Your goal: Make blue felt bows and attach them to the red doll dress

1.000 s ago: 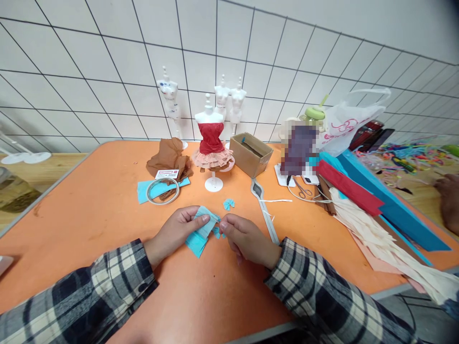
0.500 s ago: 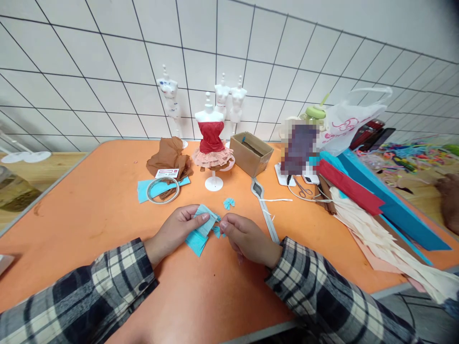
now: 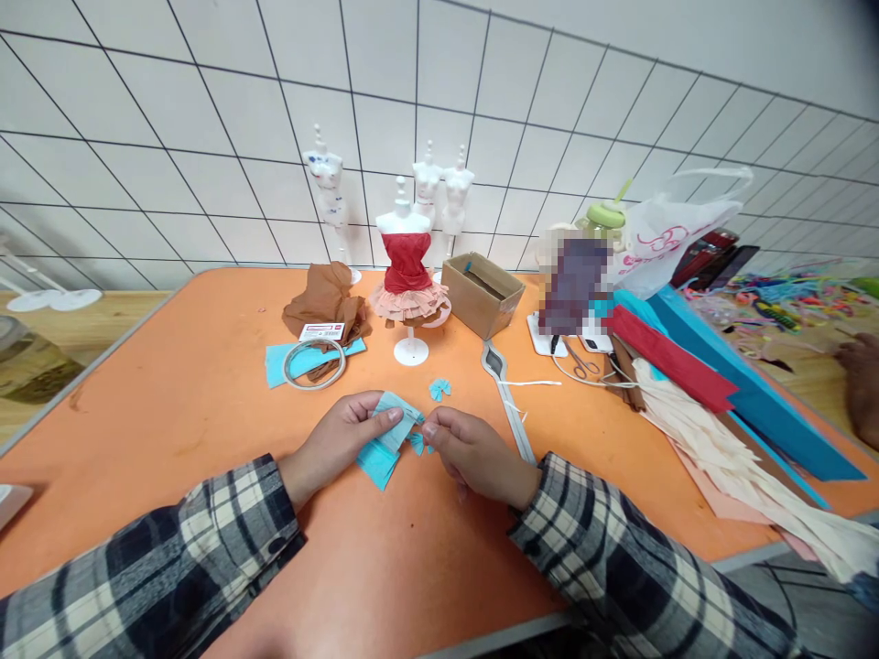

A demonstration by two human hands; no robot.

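Observation:
My left hand (image 3: pixel 349 441) pinches a folded piece of light-blue crepe paper (image 3: pixel 376 465) between thumb and fingers, low over the table. Right at the paper's edge, my right hand (image 3: pixel 473 455) is closed, thumb against forefinger; what lies in the pinch is too small to make out. A small pleated blue piece (image 3: pixel 417 444) shows between the two hands, partly hidden by the right fingers. Just beyond them a blue paper bow (image 3: pixel 440 390) lies on the orange table (image 3: pixel 330 586).
A mini dress form (image 3: pixel 406 265) in red and pink stands behind my hands, beside a cardboard box (image 3: pixel 484 297). Tape rings (image 3: pixel 314 366) and brown paper (image 3: pixel 322 297) lie left. A grey strap (image 3: pixel 509 403), scissors (image 3: pixel 582 366) and crepe strips (image 3: pixel 687 357) lie right.
Both hands hold almost the same pose at the blue paper. The whole view has shifted very slightly; nothing else visibly moved.

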